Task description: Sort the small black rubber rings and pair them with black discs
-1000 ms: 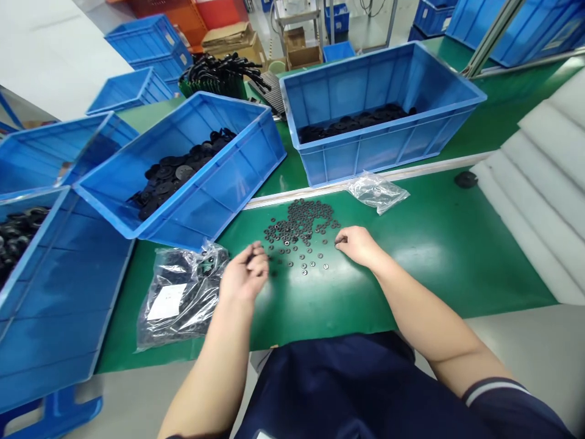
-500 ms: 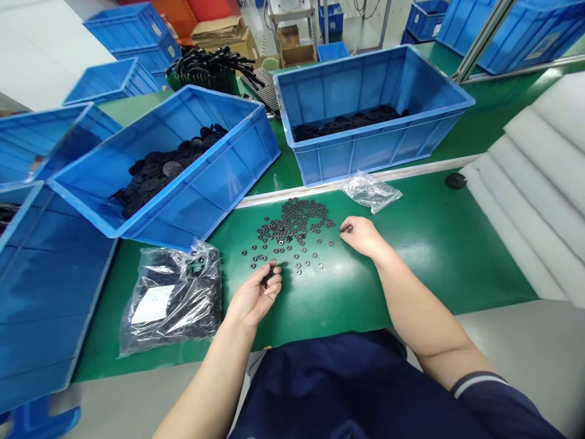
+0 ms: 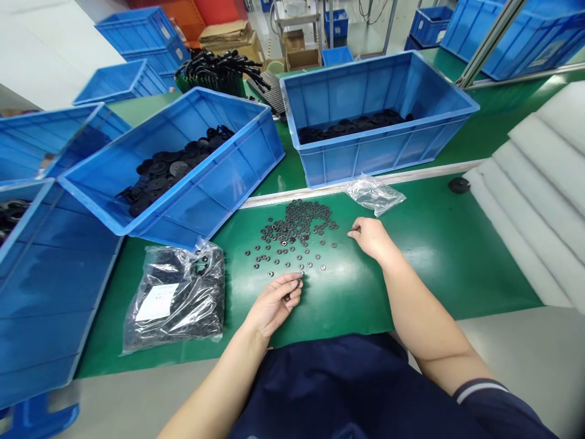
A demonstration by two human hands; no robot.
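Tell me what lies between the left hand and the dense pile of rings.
Between the left hand and pile, loose rings lie scattered on the green tabletop (head view).

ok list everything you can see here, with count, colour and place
rings: many, black, loose mid-table
table: one, green, under the work
packed bag: one, clear with black contents, left
label: one, white, on that bag
thin bag: one, clear, before the right bin
right bin: one, blue, behind rings
left bin: one, blue, beside it
discs: many, mostly black, in both bins
other bins: several, blue, far left and back
rods: bunch, black, back
cardboard: several, brown, back
foam: several sheets, white, right
shirt: one, navy, bottom
left hand: one, bare, holding small black pieces
right hand: one, bare, right of rings, grip unclear
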